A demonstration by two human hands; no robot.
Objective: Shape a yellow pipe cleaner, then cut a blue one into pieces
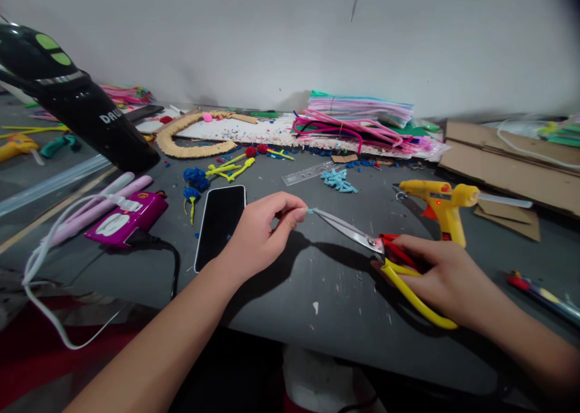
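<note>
Between the thumb and finger of my left hand [263,231] is pinched a small light-blue piece [310,211], which looks like a bit of pipe cleaner. My right hand [439,280] grips a pair of scissors [348,228] with red and yellow handles. Their blade tips point left and meet the end of the blue piece; the blades look nearly closed. Behind the scissors lies a small pile of light-blue cut pieces [338,181]. A black-screened phone [220,225] lies just left of my left hand.
A yellow glue gun [439,198] stands at the right near cardboard sheets [507,159]. Bundled pipe cleaners [357,107] lie at the back. On the left are a tilted black bottle-shaped device [86,98], a purple corded box [129,219] and blue pompom flowers [196,178].
</note>
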